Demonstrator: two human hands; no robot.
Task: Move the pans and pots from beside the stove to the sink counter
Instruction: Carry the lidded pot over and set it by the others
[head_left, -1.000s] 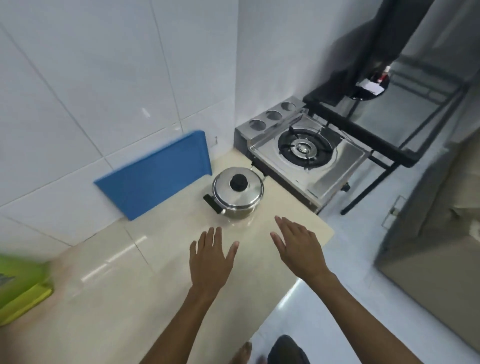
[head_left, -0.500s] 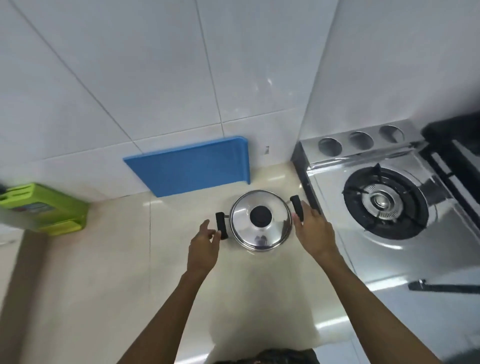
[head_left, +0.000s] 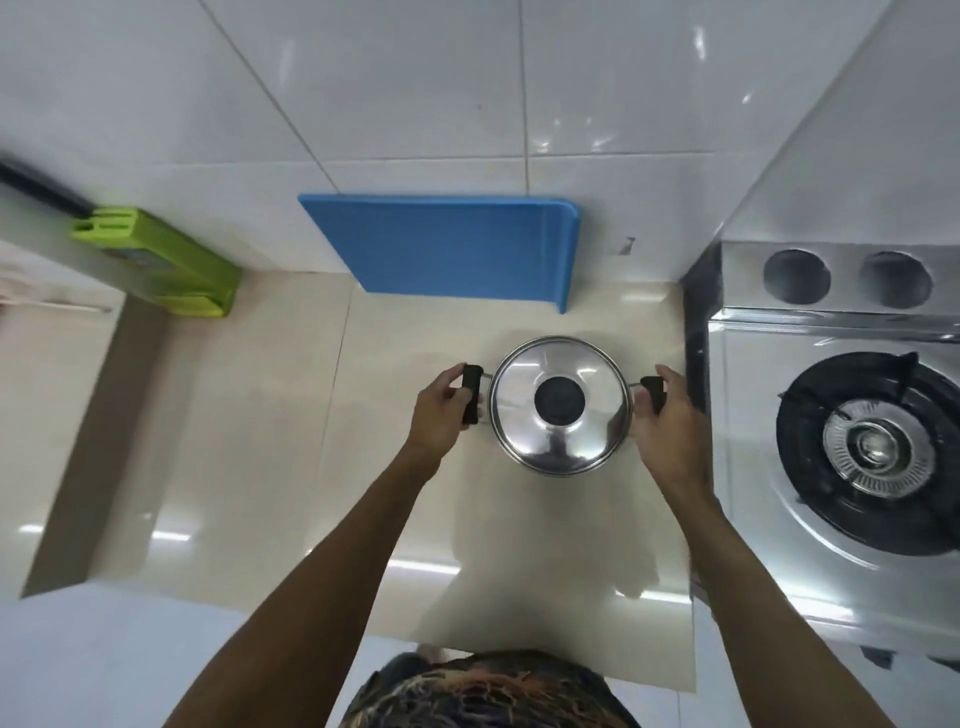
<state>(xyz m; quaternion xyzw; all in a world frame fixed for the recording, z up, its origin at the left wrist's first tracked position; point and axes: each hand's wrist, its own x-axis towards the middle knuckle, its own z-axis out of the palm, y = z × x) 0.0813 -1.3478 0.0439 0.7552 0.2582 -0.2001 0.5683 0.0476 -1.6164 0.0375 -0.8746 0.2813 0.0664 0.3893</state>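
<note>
From the head view, the steel pot (head_left: 561, 405) sits lid-on upon the beige counter (head_left: 260, 441), directly between the two hands and just left of the stove (head_left: 841, 441); the left hand (head_left: 441, 410) curls around the black handle (head_left: 471, 393) on its inner side, fingers wrapped and thumb over the top, so it has hold of that handle; the right hand (head_left: 667, 421) closes likewise on the opposite black handle (head_left: 654, 392), most of which it hides; whether the base is off the counter yet I cannot tell. Beyond the fingertips a blue cutting board (head_left: 447, 249) leans against the tiled wall; well out past the left hand stands a green knife block (head_left: 166, 265).

The step in hand looks like the grasp of the pot, the carry not yet begun; the next move, I judge, calls for an even lift with both hands so the loose lid does not slide, then a swing leftward, away from the stove, toward the sink counter, which is not in view.
</note>
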